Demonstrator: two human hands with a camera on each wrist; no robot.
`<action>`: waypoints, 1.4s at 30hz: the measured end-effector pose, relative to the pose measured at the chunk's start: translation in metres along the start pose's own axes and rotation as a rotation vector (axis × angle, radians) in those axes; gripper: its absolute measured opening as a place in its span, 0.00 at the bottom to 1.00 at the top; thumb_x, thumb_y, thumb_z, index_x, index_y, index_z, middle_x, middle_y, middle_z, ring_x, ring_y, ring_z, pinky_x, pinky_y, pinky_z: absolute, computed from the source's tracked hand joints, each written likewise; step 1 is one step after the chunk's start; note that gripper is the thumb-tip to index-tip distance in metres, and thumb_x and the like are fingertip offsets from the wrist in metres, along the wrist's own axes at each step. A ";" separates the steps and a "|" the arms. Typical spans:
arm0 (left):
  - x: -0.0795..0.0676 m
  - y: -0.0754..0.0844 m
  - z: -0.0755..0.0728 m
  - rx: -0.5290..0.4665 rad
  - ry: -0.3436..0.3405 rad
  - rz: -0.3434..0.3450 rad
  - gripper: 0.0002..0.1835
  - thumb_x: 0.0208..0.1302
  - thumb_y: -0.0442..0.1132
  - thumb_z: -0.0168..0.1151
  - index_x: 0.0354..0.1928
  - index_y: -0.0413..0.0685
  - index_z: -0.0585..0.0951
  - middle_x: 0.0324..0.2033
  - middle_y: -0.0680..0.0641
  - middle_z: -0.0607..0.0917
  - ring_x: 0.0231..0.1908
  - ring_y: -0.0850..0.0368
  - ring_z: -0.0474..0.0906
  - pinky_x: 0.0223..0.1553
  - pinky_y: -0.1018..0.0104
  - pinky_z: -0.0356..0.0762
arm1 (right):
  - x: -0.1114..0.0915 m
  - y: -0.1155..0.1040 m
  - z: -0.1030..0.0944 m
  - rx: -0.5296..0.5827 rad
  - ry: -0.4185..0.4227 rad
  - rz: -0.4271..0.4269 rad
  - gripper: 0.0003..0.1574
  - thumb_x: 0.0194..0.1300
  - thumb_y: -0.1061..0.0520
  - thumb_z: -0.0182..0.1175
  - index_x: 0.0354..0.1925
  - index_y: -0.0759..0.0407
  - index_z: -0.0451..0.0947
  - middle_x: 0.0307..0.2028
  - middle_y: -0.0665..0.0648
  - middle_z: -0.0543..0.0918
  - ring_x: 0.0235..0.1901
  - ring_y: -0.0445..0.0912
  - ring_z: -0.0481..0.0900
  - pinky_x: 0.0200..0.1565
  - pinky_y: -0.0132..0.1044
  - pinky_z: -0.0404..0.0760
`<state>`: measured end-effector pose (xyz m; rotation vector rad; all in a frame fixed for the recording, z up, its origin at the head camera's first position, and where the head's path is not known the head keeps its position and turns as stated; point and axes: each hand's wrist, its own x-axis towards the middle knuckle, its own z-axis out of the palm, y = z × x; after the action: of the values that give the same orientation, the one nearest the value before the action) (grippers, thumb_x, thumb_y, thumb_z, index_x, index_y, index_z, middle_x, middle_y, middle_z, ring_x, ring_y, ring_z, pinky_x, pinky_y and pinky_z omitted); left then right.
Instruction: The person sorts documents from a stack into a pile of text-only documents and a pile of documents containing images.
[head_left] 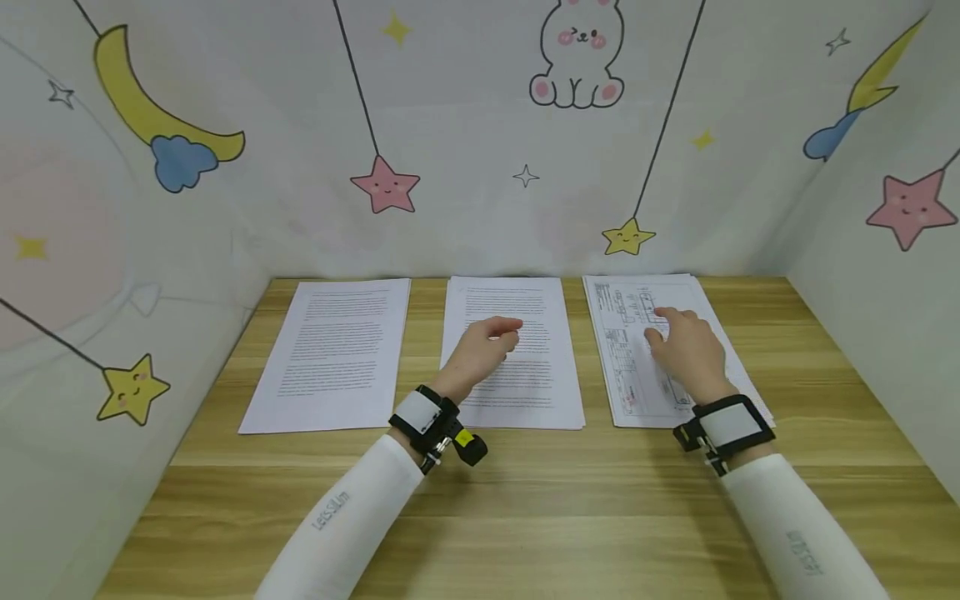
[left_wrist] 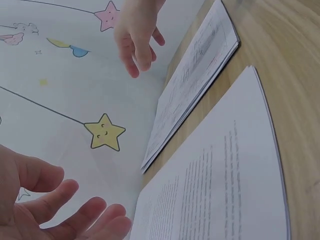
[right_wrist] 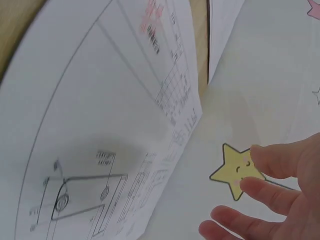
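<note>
At your left, the left stack of text pages (head_left: 330, 358) lay flat on the bench (head_left: 555, 508), with neither hand over it. Its long axis ran away from you, the far end leaning a little to the right, and its printed lines ran crosswise.

Next came the middle stack of text pages (head_left: 517, 387), lying the same way, its long axis pointing almost straight at the back wall. Your left hand (head_left: 480, 352) hovered over it, fingers loose and slightly bent, grasping nothing.

Farthest right, the stack of technical drawings (head_left: 630, 367) lay lengthwise away from you, its far end angled slightly left; which way up the drawings read was too small to tell. Your right hand (head_left: 690, 352) hung above it, released, thumb and fingers apart, seemingly clear of the paper.

For handling these sheets well, my judgement was that you needed light, flat fingertips on the edges rather than the printed middle, both hands level, and each stack's long sides kept square so that the loose upper sheets would not slide or crease.
</note>
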<state>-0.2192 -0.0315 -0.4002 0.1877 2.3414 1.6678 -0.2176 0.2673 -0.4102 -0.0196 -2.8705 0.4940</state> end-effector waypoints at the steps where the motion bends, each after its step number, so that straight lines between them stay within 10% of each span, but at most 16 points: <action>1: -0.001 0.000 -0.003 0.019 0.010 0.005 0.19 0.67 0.44 0.50 0.58 0.52 0.75 0.59 0.46 0.76 0.54 0.48 0.75 0.53 0.54 0.73 | -0.001 -0.004 0.002 0.014 0.005 -0.012 0.27 0.63 0.54 0.54 0.56 0.70 0.72 0.48 0.80 0.75 0.33 0.65 0.77 0.20 0.49 0.74; 12: -0.009 -0.010 -0.043 0.261 0.135 0.081 0.19 0.68 0.43 0.48 0.58 0.48 0.74 0.57 0.43 0.77 0.53 0.47 0.75 0.51 0.51 0.75 | -0.007 -0.049 0.022 0.091 0.038 -0.137 0.28 0.64 0.52 0.56 0.58 0.65 0.72 0.53 0.75 0.76 0.48 0.68 0.76 0.33 0.58 0.79; 21: -0.020 -0.025 -0.085 0.238 0.199 0.056 0.20 0.69 0.44 0.49 0.60 0.48 0.73 0.57 0.43 0.77 0.57 0.46 0.72 0.55 0.48 0.73 | -0.011 -0.072 0.034 0.120 -0.019 -0.200 0.32 0.65 0.47 0.54 0.60 0.64 0.69 0.59 0.71 0.73 0.59 0.66 0.68 0.54 0.63 0.70; 42: -0.046 -0.064 -0.170 0.345 0.264 -0.051 0.26 0.70 0.49 0.45 0.64 0.44 0.67 0.63 0.36 0.70 0.61 0.39 0.66 0.58 0.43 0.67 | -0.015 -0.144 0.048 0.035 -0.116 -0.359 0.35 0.67 0.39 0.48 0.65 0.56 0.66 0.64 0.68 0.68 0.65 0.63 0.62 0.65 0.58 0.61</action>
<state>-0.2206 -0.2190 -0.4023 -0.0310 2.7949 1.3224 -0.2103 0.1144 -0.4100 0.5368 -2.8806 0.4847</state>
